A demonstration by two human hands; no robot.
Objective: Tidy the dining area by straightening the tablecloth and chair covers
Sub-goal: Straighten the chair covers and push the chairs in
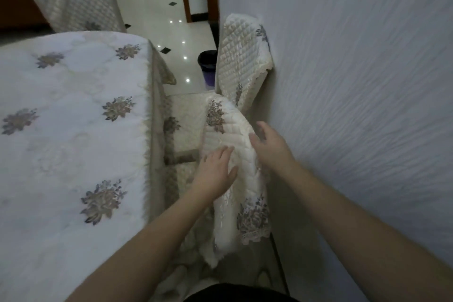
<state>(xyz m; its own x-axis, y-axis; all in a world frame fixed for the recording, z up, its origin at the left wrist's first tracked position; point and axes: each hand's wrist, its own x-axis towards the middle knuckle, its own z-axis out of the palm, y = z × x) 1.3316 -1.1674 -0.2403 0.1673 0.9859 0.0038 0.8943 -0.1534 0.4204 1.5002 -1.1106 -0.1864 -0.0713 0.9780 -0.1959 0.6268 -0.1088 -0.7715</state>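
Quilted cream satin chair-back cover will drape soft and slippery under your flat left hand and right hand, whose open fingers grip nothing; pinch its lace hem.

The near chair cover fills a narrow gap between the table and the wall. Ahead, a second covered chair and a dark bin block the way; open tiled floor lies beyond.

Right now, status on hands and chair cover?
Both hands open: left hand and right hand flat on near chair cover. Cover rumpled. Nothing in the way.
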